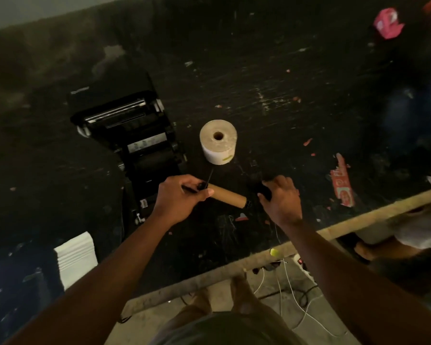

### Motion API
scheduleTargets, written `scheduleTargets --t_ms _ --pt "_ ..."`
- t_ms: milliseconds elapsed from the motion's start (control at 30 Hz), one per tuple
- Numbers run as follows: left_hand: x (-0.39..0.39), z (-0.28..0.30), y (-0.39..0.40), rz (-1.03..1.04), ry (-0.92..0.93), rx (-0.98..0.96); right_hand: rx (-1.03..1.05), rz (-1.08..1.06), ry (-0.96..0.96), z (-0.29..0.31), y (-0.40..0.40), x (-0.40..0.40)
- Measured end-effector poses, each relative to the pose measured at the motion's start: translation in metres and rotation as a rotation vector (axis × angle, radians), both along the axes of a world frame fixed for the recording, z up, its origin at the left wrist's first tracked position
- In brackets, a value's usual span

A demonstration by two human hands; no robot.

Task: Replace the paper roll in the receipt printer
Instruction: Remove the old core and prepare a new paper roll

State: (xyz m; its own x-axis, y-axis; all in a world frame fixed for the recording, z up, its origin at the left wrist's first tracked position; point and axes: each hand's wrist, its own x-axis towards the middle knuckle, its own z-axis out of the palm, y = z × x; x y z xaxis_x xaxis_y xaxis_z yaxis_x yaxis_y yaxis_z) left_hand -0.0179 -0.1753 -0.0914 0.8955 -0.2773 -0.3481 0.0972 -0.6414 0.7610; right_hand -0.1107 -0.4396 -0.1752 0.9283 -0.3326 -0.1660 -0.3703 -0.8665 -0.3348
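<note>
- Far left and near the viewer, a white stack of paper (pixel 75 257) sat on the dark table (pixel 271 78), well apart from the work.
- Next came the receipt printer (pixel 132 135), black, its lid thrown open toward the far side; the paper bay looked empty, though the gloom hid much of it. Open like that, it seemed ready to take a fresh roll.
- The left hand (pixel 178 199) was closed around the left end of a bare brown cardboard tube (pixel 228 195), with a thin dark stick or spindle pinched under the fingers. My guess: the spent core, out of the printer.
- Just beyond the tube stood the new paper roll (pixel 218 141), upright on its end, hole facing up, fat and pale with a white side. It stood just right of the printer, within easy reach for loading.
- The right hand (pixel 281 195) was curled over a small black object (pixel 263 189) near the tube's right end; gripping or only resting on it, I couldn't tell.
- Far right, red scraps (pixel 342 183) littered the table.
</note>
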Motion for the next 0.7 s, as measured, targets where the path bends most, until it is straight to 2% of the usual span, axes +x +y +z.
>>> scheduleTargets --t_ms 33,67,100,167,200,233,300,367,500,700 --pt "0.003 0.0 -0.006 -0.021 0.024 0.008 0.021 -0.018 -0.041 0.001 0.0 -0.001" --pt "0.006 -0.001 -0.011 -0.037 0.045 0.02 0.131 -0.067 -0.108 0.002 0.001 -0.003" --pt "0.008 -0.002 -0.017 -0.049 0.064 0.032 0.334 -0.143 -0.159 0.005 0.003 -0.005" --pt "0.01 -0.004 -0.029 -0.069 0.104 0.048 0.888 -0.274 -0.107 0.014 0.011 -0.011" --pt "0.011 -0.006 -0.035 -0.087 0.13 0.057 1.077 -0.281 -0.082 0.015 0.014 -0.018" --pt "0.011 -0.007 -0.04 -0.114 0.168 0.061 1.155 -0.255 -0.082 0.015 0.016 -0.025" --pt "0.013 -0.009 -0.049 -0.157 0.252 0.048 1.225 -0.217 -0.129 0.013 0.012 -0.044" --pt "0.022 -0.01 -0.054 -0.139 0.276 0.047 1.26 -0.295 -0.168 0.008 0.002 -0.063" --pt "0.051 -0.015 -0.06 -0.09 0.163 0.177 1.162 -0.481 -0.214 -0.003 -0.02 -0.096" --pt "0.063 -0.034 -0.085 -0.364 0.119 0.467 1.063 -0.593 -0.283 -0.005 -0.028 -0.112"
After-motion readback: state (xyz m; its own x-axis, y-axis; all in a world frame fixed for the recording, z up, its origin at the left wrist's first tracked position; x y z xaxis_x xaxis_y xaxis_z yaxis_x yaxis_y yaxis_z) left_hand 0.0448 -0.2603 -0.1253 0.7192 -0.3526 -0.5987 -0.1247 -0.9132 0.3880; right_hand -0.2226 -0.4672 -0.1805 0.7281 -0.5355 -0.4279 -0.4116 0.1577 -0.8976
